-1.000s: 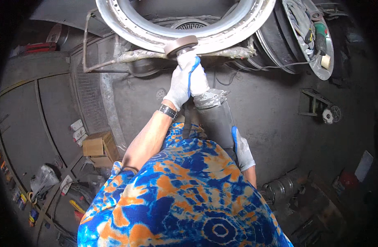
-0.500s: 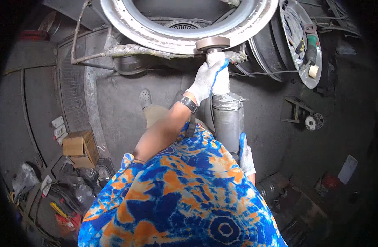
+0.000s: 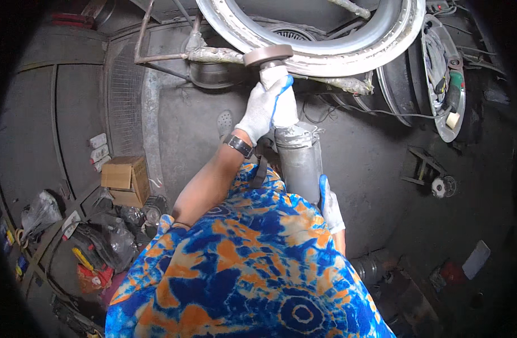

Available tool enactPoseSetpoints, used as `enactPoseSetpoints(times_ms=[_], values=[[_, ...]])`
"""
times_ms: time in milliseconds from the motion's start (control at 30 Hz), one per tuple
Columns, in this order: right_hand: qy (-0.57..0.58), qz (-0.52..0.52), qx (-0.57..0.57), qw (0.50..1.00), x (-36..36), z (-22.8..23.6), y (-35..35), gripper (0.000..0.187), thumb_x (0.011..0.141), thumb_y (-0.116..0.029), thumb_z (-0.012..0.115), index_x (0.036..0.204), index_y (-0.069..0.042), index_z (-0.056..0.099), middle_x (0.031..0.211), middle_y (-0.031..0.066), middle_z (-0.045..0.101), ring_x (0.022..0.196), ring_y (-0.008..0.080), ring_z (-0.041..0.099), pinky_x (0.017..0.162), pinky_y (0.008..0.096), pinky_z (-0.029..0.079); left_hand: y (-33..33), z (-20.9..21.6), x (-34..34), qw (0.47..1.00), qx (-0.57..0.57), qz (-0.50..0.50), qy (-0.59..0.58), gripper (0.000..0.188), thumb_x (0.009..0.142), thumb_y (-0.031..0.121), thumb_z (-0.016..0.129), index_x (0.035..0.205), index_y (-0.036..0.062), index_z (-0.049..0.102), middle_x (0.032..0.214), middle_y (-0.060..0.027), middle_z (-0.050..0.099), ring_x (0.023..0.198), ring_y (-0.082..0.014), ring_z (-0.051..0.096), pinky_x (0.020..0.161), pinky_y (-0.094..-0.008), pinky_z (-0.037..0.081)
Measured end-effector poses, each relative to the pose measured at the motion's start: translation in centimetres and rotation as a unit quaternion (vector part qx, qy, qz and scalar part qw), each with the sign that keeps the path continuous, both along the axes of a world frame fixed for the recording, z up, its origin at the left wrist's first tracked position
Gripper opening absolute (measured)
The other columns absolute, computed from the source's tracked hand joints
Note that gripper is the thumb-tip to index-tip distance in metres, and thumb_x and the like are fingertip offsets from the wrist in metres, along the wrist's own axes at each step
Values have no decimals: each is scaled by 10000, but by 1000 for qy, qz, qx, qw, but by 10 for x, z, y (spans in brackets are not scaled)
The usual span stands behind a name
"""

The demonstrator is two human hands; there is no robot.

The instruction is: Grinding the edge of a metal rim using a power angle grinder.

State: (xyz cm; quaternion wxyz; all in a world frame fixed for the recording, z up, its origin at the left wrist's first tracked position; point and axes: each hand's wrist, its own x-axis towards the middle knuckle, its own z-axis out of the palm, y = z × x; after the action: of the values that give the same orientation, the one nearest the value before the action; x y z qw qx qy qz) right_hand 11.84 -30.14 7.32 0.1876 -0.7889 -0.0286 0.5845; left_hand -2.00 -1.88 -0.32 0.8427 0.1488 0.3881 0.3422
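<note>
My left hand (image 3: 261,110), in a white glove with blue coating, is wrapped round the white neck of a large grinder (image 3: 299,169) with a grey cylindrical body. My right hand (image 3: 330,205), gloved alike, grips the body's right side near my shirt; most of its fingers are hidden. At the grinder's far end a brown grinding disc (image 3: 268,54) is at the lower left edge of a big silver wheel rim (image 3: 348,63). Whether the disc touches the metal cannot be made out. The rim lies on a rough pipe frame (image 3: 216,54).
Right of the rim, a curved metal tray (image 3: 450,127) holds cables and a green-and-black power tool (image 3: 454,90). Dark rims (image 3: 393,90) stand beside it. A cardboard box (image 3: 126,180) and plastic bags (image 3: 41,214) lie at left. A small metal stand (image 3: 422,166) is on the floor at right.
The grinder, with both hands on it, has moved left along the rim's near edge. The whole view has shifted, so the rim and frame appear farther right.
</note>
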Motion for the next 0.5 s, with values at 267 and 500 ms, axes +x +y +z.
enactPoseSetpoints(times_ms=[267,500], values=[[-8,-6,59,998,2,5,-6,892,1048,-699,401,1380,104,604,1329,151,669,1230,220,591,1090,351,435,-13,-12,13,999,5,-30,34,367,930,313,791,1166,61,667,930,-26,687,765,-125,680,673,-297,567],[-23,-110,52,992,-3,35,-16,882,1063,-680,382,1426,103,563,1418,128,631,1306,196,558,1151,337,381,-31,4,66,995,23,-93,18,399,912,317,803,1156,39,652,935,-49,694,783,-137,685,689,-304,575]])
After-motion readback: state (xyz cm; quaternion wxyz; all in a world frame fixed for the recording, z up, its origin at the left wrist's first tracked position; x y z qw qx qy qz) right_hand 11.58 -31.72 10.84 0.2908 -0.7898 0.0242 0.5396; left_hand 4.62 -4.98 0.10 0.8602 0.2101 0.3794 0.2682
